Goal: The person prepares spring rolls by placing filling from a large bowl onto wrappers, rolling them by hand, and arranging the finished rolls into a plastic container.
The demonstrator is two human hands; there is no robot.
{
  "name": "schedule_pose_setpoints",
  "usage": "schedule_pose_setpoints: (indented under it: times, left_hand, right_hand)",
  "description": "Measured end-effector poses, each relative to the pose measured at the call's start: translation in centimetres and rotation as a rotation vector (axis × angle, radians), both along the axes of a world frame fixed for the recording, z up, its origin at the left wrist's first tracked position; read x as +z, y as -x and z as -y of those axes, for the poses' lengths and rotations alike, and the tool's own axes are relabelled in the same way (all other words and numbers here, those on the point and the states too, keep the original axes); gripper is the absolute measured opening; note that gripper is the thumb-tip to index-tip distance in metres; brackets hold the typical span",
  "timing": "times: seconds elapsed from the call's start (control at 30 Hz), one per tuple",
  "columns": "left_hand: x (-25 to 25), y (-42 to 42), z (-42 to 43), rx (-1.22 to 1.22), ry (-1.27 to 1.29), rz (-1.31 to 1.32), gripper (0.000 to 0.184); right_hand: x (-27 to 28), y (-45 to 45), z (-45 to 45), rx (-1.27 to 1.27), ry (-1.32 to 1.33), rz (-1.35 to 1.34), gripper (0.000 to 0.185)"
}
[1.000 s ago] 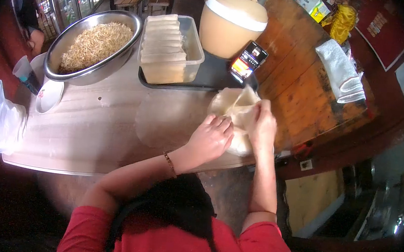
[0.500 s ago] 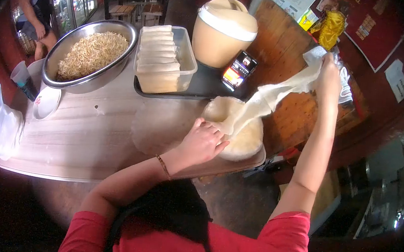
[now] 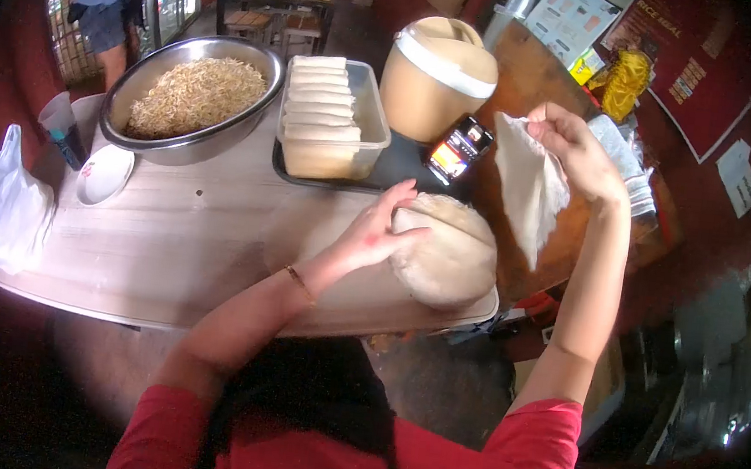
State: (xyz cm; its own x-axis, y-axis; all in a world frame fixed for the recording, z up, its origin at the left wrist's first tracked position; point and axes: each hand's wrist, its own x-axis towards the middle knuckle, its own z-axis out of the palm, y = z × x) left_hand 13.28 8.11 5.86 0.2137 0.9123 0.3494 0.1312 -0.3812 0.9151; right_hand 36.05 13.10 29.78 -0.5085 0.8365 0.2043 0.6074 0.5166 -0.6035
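Right hand (image 3: 578,153): thumb and fingers pinched on the upper edge of a thin sheet (image 3: 529,188). Left hand (image 3: 374,227): fingers spread, nothing gripped, at the near-left edge of the sheet stack (image 3: 445,265) on the bench (image 3: 163,253). Step in hand, by judgement: separating single sheets; the next move calls for gentle, tear-free handling. Sheet hangs left of the right hand, long axis steep, tapered end downward.

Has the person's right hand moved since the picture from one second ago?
Yes: the right hand, then on the near side of the phone over the pale round stack, is now to the phone's right.
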Motion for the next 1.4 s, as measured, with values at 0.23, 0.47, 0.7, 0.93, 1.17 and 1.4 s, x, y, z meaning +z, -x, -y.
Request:
schedule_pose_setpoints:
  times: [0.23,0.47,0.7,0.93,1.17,1.4]
  left_hand:
    - [0.6,6.4,3.2,-0.249,0.413,0.612,0.053]
    - [2.6,15.3,6.4,-0.217,0.160,-0.115,0.045]
    - [8.2,21.4,8.4,-0.261,0.278,-0.188,0.043]
    - [-2.9,29.6,12.9,0.108,0.559,0.223,0.031]
    - [-4.4,31.5,13.0,0.210,0.549,0.080,0.026]
    - [-1.6,32.7,11.1,0.378,0.474,-0.021,0.019]
  right_hand:
    - [-6.6,5.1,0.0,0.165,0.492,-0.585,0.019]
    - [-15.6,12.0,1.4,0.390,0.210,0.011,0.082]
    - [-17.1,20.7,3.9,0.816,0.576,-0.307,0.033]
    - [-27.1,24.7,0.9,0.579,0.536,-0.377,0.006]
    - [-28.6,27.6,1.2,0.497,0.318,-0.311,0.021]
    - [-26.2,31.8,-0.9,0.398,0.010,-0.233,0.022]
